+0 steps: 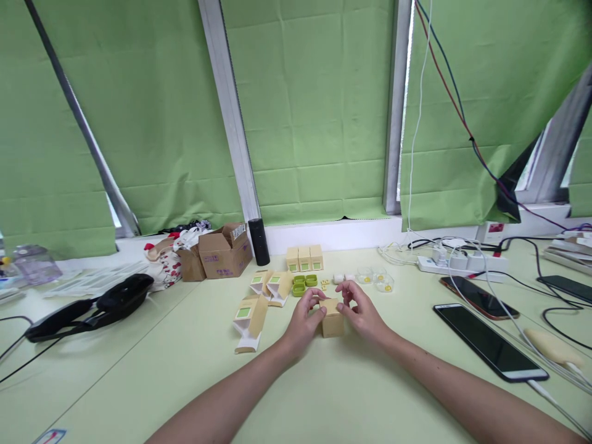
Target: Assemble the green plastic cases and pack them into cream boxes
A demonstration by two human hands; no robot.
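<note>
Both of our bare forearms (235, 391) stretch up from the bottom edge over the pale green table (296, 407), toward a small cardboard box (333, 325) standing on it, straight ahead of us. Our left hand (301, 324) holds the box by its left side, fingers curled behind and thumb at its edge; our right hand (363, 308) is loosely spread, thumb at the upper right corner, the other fingers raised and bent. To the left of our hands we have three open boxes (253, 313) with white insides and green labels. Just beyond our hands sit green containers (311, 280), tiny yellow pieces (324, 282), white cylinders (339, 279) and clear round cases (385, 284) with yellow in them. Behind those, three more boxes (304, 258) stand side by side. On our right lie a white-edged phone (490, 341) and a dark phone (478, 297), near a white power strip (462, 262). At far left rests a black headset (123, 295), with a brown carton (226, 256) and a black cylinder (258, 242) farther back.
</note>
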